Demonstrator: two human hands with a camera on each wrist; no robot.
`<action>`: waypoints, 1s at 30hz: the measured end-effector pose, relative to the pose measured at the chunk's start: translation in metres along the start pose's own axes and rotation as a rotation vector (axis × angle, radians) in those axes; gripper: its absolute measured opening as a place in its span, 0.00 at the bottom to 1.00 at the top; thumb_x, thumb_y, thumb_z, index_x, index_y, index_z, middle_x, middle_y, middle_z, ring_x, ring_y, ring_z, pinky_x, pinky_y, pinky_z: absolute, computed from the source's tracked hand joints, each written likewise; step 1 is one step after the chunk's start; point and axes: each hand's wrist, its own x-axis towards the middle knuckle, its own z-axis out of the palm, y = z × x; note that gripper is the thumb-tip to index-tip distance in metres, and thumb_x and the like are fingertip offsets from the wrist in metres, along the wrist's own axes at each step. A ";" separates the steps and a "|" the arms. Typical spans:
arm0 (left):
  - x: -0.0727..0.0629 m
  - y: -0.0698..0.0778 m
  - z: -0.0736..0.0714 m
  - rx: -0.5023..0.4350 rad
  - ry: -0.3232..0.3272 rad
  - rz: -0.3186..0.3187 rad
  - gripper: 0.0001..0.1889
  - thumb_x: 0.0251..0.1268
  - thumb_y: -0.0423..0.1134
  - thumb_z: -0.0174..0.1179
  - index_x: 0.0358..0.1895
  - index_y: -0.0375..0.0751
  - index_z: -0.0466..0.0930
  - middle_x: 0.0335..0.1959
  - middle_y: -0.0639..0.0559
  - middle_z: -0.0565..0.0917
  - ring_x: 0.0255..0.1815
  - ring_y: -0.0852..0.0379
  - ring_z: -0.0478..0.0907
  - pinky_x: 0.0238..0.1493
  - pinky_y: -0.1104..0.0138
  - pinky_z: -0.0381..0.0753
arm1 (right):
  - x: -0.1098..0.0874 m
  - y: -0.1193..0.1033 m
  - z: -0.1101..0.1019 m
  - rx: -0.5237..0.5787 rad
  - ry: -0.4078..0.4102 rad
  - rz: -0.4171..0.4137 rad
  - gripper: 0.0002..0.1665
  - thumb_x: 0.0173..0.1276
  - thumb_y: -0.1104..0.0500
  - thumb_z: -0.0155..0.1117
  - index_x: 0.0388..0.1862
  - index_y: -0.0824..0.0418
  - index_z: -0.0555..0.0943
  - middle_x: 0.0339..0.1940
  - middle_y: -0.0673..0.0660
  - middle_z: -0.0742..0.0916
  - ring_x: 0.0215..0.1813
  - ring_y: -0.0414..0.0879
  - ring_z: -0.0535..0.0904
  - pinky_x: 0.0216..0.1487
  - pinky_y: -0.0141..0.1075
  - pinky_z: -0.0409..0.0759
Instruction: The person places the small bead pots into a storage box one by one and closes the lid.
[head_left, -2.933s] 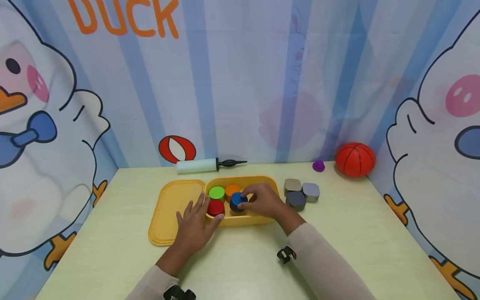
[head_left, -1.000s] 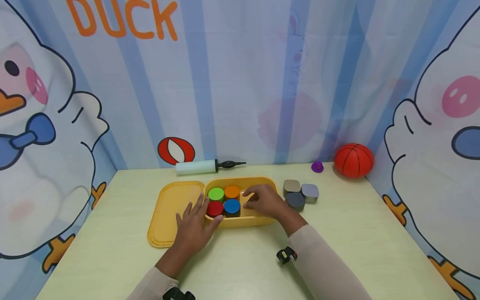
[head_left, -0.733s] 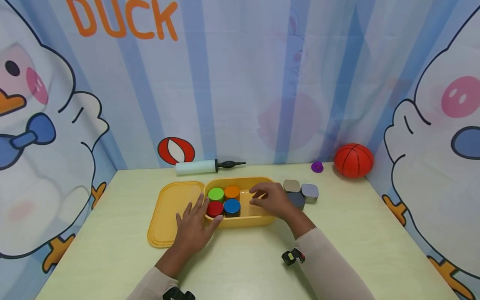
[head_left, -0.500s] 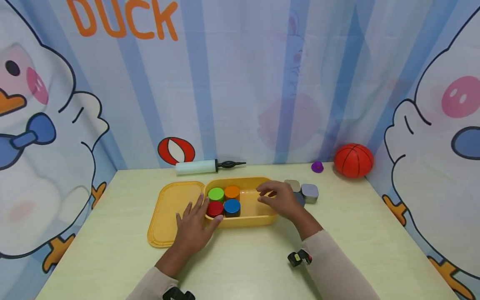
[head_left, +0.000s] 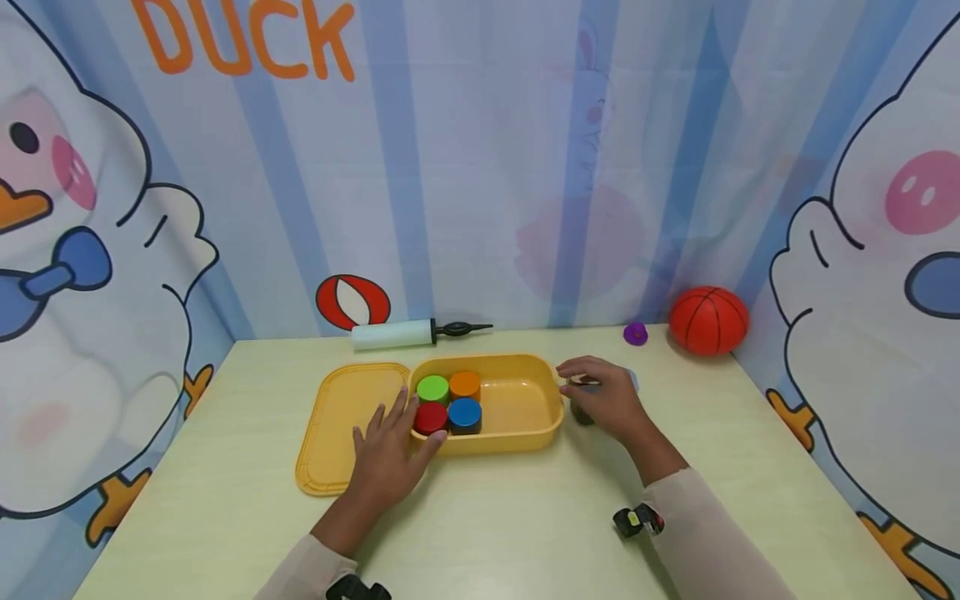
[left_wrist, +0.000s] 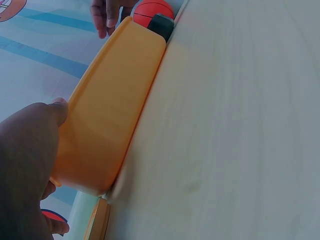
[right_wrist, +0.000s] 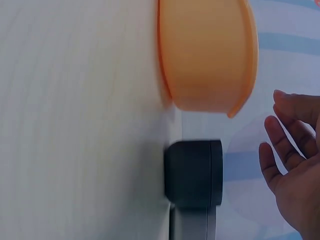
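My left hand [head_left: 386, 454] rests against the left end of a yellow bin [head_left: 517, 442], fingers spread, its thumb on the front rim. In the bin's left half stand squat round-topped pieces: a green one [head_left: 432, 389], an orange one [head_left: 465, 385], a red one [head_left: 431, 417] and a blue one [head_left: 465, 413] with a dark lower body. Past the bin's right end, my right hand [head_left: 607, 400] hovers with loosely bent fingers and nothing between them. It hides most of a group of grey pieces. A dark grey one [right_wrist: 194, 173] shows below it in the right wrist view.
A flat yellow lid [head_left: 341, 433] lies left of the bin. At the back of the table are a pale green hand pump [head_left: 393, 334] with a black nozzle, a small purple piece [head_left: 635, 334] and a red basketball [head_left: 708, 321]. A printed curtain [head_left: 487, 167] hangs behind.
The blue piece was set down beside the red one, and my right hand let go of it. That hand then moved right, out of the bin and over the grey pieces. My left hand stayed put.
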 end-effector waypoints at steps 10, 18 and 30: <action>0.001 0.000 0.000 0.001 -0.011 -0.003 0.46 0.79 0.70 0.55 0.88 0.47 0.60 0.92 0.45 0.56 0.90 0.25 0.53 0.80 0.18 0.43 | -0.010 0.018 -0.030 -0.067 0.074 0.038 0.14 0.68 0.67 0.80 0.52 0.66 0.92 0.59 0.62 0.93 0.64 0.55 0.86 0.63 0.46 0.84; 0.001 0.001 0.000 0.004 -0.003 0.006 0.46 0.79 0.70 0.55 0.88 0.46 0.60 0.92 0.45 0.56 0.89 0.24 0.54 0.79 0.17 0.44 | -0.019 0.038 -0.042 -0.061 0.135 0.069 0.16 0.68 0.66 0.80 0.53 0.68 0.91 0.63 0.65 0.90 0.63 0.28 0.77 0.62 0.33 0.75; -0.001 -0.002 -0.001 0.010 -0.008 -0.005 0.46 0.78 0.71 0.55 0.88 0.46 0.61 0.92 0.45 0.56 0.89 0.24 0.55 0.79 0.17 0.44 | -0.024 0.068 -0.049 -0.021 0.137 0.234 0.24 0.71 0.66 0.77 0.65 0.70 0.86 0.77 0.68 0.80 0.77 0.60 0.72 0.67 0.50 0.73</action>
